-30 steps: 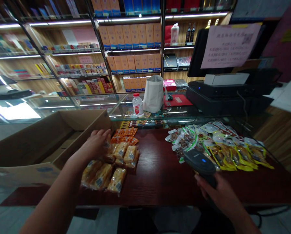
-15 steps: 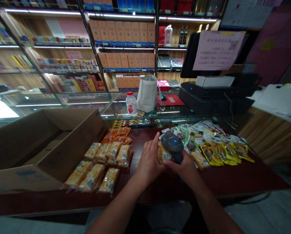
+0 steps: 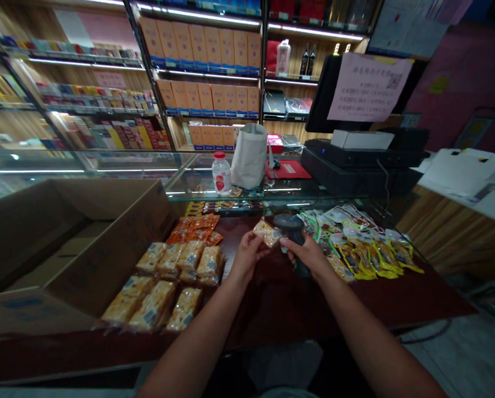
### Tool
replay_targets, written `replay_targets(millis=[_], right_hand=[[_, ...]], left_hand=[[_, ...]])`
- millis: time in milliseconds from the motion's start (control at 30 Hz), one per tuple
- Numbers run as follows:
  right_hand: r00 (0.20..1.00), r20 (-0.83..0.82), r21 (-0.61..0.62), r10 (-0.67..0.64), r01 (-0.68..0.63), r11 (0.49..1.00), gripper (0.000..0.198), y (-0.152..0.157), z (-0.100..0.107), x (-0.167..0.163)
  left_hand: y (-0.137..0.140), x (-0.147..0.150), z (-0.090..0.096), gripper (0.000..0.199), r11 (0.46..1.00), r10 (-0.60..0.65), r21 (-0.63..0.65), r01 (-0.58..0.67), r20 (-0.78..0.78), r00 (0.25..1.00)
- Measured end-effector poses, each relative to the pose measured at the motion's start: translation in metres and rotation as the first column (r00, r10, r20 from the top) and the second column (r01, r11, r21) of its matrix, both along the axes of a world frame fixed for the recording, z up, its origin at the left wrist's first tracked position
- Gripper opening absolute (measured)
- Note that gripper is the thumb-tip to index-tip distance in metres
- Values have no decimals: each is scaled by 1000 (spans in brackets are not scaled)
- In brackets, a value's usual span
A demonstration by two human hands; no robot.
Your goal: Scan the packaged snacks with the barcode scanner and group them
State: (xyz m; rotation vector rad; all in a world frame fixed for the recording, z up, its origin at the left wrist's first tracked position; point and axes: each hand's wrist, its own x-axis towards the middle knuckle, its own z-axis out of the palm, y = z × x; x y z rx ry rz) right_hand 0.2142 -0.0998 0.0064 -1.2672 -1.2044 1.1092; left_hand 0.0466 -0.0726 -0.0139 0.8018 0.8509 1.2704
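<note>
My left hand [image 3: 251,249] is closed on a clear-wrapped pastry [image 3: 266,232], with a label on its right end. My right hand [image 3: 307,253] grips a dark barcode scanner [image 3: 289,223] by its handle, and the scanner's head is just right of the pastry. To the left of my hands, several wrapped pastries [image 3: 188,307] lie in rows on the dark red table [image 3: 264,309]. Behind them is a spread of orange packets [image 3: 194,225]. Another wrapped pastry [image 3: 339,267] lies to the right of my right hand, beside several yellow-edged snack packs [image 3: 375,253].
A large open cardboard box [image 3: 71,271] stands on the left. Beyond the table, a glass counter holds a red-capped bottle [image 3: 221,174], a white bag [image 3: 249,157] and a red folder [image 3: 288,169]. A monitor [image 3: 322,94] and black cash drawer [image 3: 357,166] stand at the right.
The wrapped pastry has moved up and left, away from my body, and is now tilted with its label toward the scanner. The scanner has separated from it, its handle now visible.
</note>
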Motion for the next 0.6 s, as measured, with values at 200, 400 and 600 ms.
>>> replay_targets(millis=[200,400,600], right_hand=[[993,-1,36,119,-119,992,37,34,13,-4],[974,92,39,208,-212,977,39,23,6,-10],[973,180,55,144,-156,986,41,2,-19,-9]], left_hand=[[22,5,-18,32,910,416,-17,-415,47,908],[36,-1,-42,31,875,482,12,-484,77,873],[43,-1,-58,26,877,476,84,-473,-8,880]])
